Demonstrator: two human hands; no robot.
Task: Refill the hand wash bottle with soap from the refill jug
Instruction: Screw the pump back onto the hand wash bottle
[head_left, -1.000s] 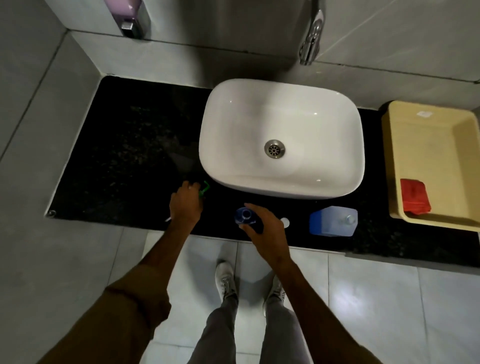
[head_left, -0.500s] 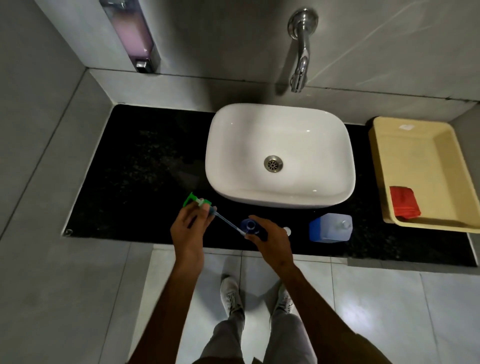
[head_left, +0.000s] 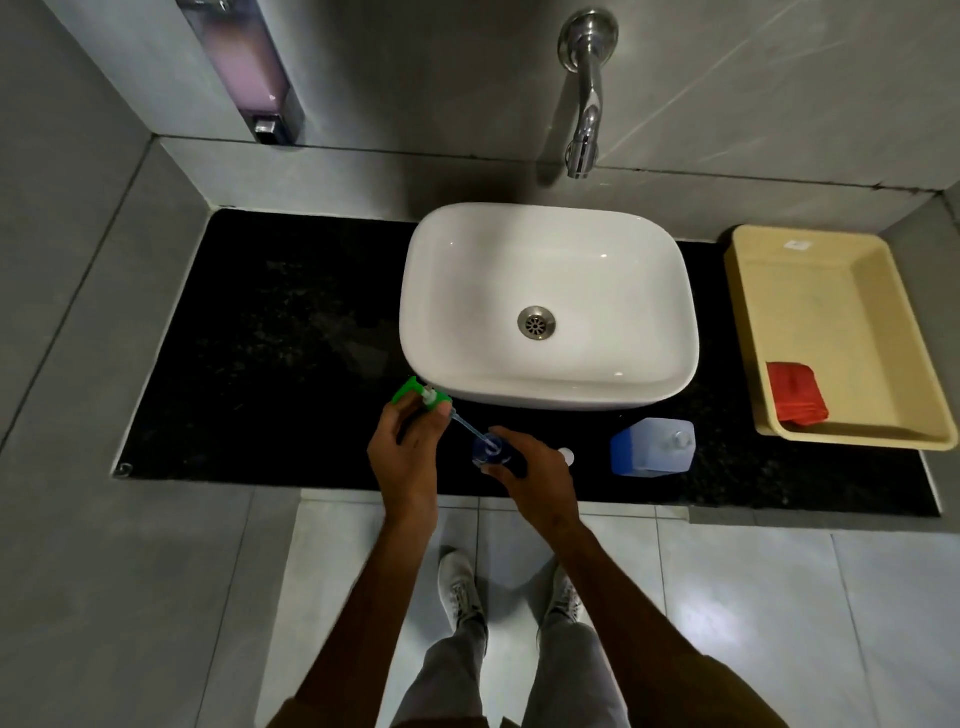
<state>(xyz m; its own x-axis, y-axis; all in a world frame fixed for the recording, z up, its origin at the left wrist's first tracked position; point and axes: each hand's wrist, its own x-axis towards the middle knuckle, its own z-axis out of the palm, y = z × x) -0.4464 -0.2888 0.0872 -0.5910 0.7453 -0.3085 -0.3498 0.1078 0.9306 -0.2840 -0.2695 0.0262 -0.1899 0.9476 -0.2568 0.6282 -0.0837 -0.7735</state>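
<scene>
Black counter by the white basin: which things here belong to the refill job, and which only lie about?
Job: small blue hand wash bottle in right hand; green pump head in left hand; blue-and-clear refill jug; small white cap.
Lying about: yellow plastic tray; red cloth.

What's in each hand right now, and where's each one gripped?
The left hand holds the green pump head by its collar, dip tube angled into the bottle mouth. The right hand grips the blue hand wash bottle around its body.
</scene>
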